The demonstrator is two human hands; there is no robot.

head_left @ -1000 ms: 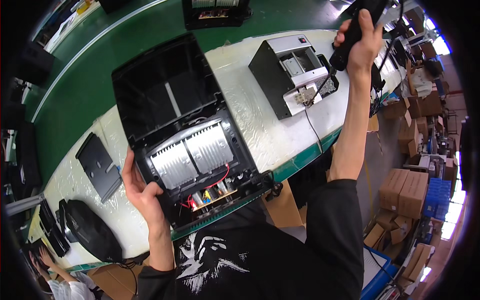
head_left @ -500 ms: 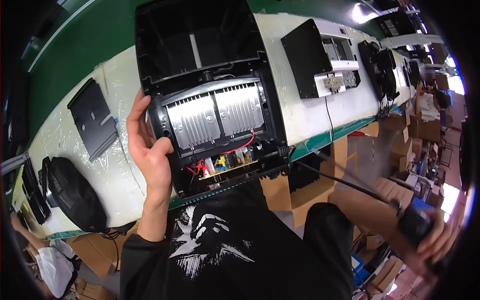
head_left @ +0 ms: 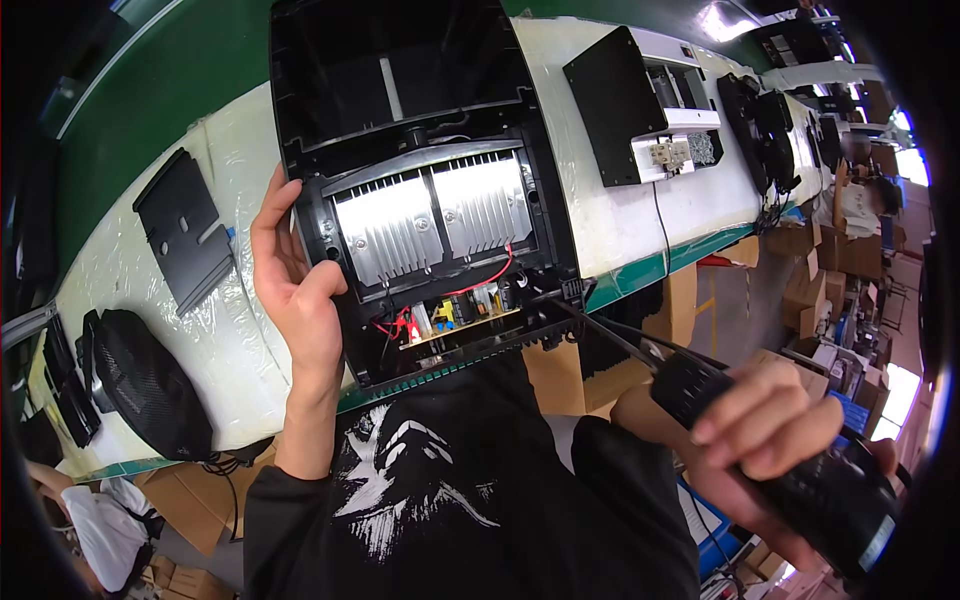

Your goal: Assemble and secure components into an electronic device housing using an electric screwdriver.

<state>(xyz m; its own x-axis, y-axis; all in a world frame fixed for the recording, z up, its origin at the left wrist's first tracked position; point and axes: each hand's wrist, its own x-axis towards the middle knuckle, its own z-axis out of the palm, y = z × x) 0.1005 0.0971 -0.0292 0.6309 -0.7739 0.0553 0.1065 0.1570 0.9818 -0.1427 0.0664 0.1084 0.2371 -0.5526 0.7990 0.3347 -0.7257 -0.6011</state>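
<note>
A large black plastic housing lies open on the bench, with two finned silver heat sinks inside. At its near side sits a circuit board with red wires and small yellow and blue parts. My left hand is closed around the left edge of the housing, thumb on top. In my right hand is a black power screwdriver, fingers wrapped round its body. Its long thin shaft points toward the housing's near right corner; I cannot tell whether the tip touches a screw.
A black flat bracket and a black mesh-covered part lie to the left. Right of the housing stands a black-and-white casing with a cable. Cardboard boxes are below the bench edge. Another person is at lower left.
My right hand has brought the screwdriver inward and to the left, bringing its shaft up to the housing's corner. My left hand keeps its hold; the housing has barely shifted.
</note>
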